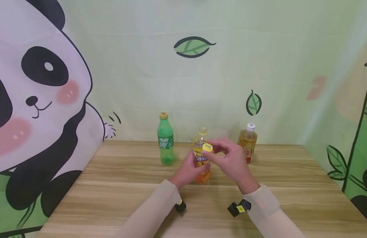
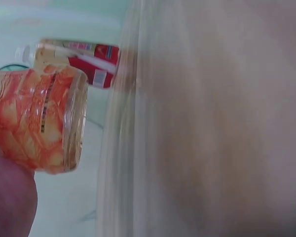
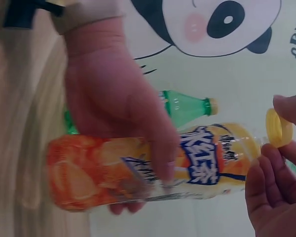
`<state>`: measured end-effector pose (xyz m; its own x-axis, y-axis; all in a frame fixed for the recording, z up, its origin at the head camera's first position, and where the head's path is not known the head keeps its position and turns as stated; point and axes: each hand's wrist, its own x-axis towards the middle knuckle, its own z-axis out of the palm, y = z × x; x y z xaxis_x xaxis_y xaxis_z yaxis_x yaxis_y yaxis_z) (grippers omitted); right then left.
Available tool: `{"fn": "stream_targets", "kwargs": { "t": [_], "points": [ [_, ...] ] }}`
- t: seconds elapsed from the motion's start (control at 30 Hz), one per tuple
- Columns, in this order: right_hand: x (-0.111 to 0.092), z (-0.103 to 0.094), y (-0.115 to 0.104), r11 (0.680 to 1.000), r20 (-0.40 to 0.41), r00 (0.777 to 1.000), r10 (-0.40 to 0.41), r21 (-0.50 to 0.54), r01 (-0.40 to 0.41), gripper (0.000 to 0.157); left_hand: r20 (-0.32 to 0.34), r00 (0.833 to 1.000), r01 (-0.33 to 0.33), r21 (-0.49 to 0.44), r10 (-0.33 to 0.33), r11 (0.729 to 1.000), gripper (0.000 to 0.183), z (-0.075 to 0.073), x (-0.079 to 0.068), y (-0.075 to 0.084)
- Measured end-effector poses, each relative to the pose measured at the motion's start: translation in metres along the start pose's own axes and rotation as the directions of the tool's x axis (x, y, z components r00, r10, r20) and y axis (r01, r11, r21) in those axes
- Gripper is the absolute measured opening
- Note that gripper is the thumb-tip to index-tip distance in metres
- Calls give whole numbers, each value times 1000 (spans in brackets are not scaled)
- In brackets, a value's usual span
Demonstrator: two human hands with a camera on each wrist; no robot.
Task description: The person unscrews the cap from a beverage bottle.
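Orange bottle (image 1: pixel 200 155): opening complete, mouth (image 1: pixel 203 128) bare. Left grip (image 1: pixel 187 170) clamps it; right grip (image 1: pixel 231 159) pinches the cap (image 1: pixel 207 147). Green bottle (image 1: pixel 166 140) and brown bottle (image 1: pixel 248 138) remain capped, neither held.

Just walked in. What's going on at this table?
A person's left hand grips a clear plastic bottle with an orange-and-yellow label, neck open. Their right hand pinches its round yellow plastic cap, off the neck. Behind, on the light wood-grain table, a green plastic bottle and an amber-coloured bottle with a white cap stand upright, both capped.
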<state>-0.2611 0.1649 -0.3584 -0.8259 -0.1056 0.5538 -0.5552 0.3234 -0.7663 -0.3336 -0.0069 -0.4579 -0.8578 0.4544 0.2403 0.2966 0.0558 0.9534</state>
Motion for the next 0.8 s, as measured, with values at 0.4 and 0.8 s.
{"fn": "stream_targets", "kwargs": {
  "t": [0.4,0.8],
  "points": [
    [-22,6,49,996,193,981,-5,-87,22,29,67,997,31,185,-44,982,64,-22,23,1],
    [-32,17,84,988,310,943,117,-131,-79,27,108,993,21,234,-47,972,61,-22,43,-6]
  ]
}}
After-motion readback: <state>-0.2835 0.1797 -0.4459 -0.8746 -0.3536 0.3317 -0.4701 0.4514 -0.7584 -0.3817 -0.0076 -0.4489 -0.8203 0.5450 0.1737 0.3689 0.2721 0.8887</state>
